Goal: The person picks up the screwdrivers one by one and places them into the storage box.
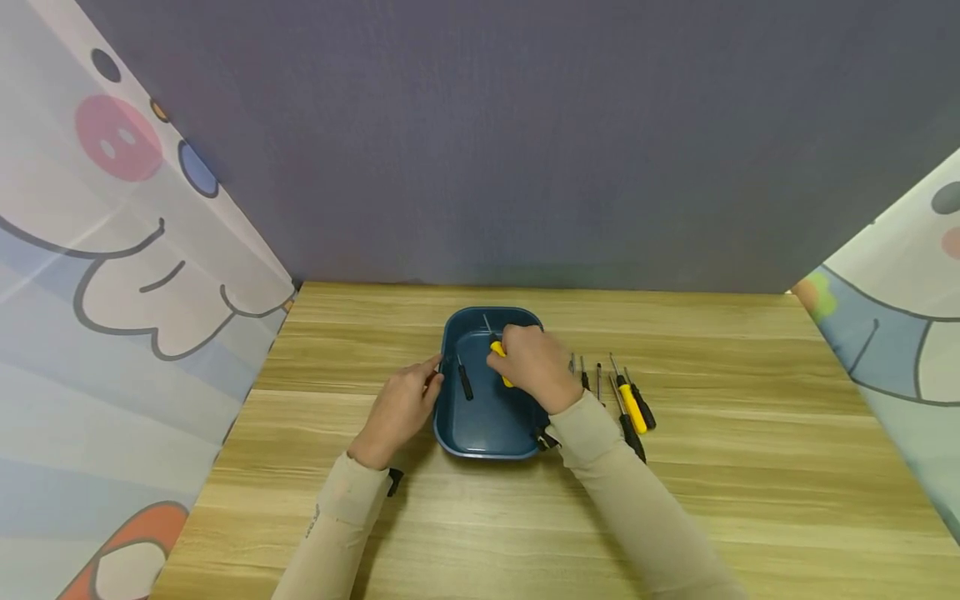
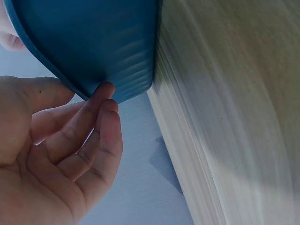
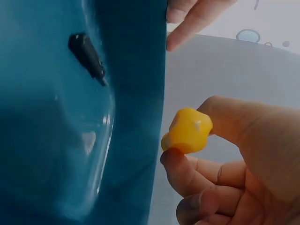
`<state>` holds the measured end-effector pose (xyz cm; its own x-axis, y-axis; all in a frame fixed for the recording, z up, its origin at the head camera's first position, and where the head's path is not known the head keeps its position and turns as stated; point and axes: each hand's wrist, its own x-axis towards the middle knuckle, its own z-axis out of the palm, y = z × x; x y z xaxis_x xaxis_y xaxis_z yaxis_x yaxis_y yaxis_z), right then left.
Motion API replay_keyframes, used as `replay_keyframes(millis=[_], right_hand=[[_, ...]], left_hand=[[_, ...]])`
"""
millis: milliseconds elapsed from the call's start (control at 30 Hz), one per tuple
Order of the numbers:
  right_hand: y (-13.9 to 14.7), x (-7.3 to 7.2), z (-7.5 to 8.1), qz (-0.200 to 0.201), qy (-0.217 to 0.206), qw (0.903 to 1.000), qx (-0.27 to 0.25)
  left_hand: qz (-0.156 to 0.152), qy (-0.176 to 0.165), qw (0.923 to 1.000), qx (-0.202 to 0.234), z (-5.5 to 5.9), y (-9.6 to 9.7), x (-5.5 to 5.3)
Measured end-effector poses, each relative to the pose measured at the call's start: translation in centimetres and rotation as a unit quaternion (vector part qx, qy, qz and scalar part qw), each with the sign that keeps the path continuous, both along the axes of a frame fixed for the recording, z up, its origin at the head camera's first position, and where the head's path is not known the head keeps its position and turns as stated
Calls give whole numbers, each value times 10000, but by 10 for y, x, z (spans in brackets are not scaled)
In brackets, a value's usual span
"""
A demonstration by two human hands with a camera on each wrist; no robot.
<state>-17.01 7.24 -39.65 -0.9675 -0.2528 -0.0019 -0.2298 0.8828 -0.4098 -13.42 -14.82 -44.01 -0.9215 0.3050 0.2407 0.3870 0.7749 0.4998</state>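
Note:
A dark blue tray (image 1: 491,429) lies on the table, with a small black-handled screwdriver (image 1: 466,383) inside it near the left wall. My left hand (image 1: 402,402) pinches the tray's left rim; in the left wrist view the thumb is at the rim and the fingertips (image 2: 107,89) touch the outer wall. Over the tray, my right hand (image 1: 536,362) holds a screwdriver with a yellow handle (image 3: 190,131) between thumb and fingers. Its thin shaft points toward the tray's far side in the head view.
Right of the tray lie several screwdrivers, among them a yellow-handled one (image 1: 632,407) and a black-handled one (image 1: 649,417). The right forearm partly hides this group. A grey wall (image 1: 525,167) stands behind the wooden table (image 1: 750,433), with printed cartoon curtains at both sides.

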Motion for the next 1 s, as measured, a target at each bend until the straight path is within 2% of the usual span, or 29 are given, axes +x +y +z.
replay_keyframes(millis=[233,467,733,1000], right_hand=[[-13,-5,-2,162,-476,9987,-58],[-25,-11,-8,188,-766,9966,238],[-35,-13,-18,285,-1262,9899,573],[-36,-9,-15,162,-1400,9879,641]], left_hand=[[6,3,10000,7,1,-1,0],[-26,5,10000,-34,1,-1,-1],[-66,34,10000,-61,2,0,-1],[-74,41,9999,-62,1,0,0]])
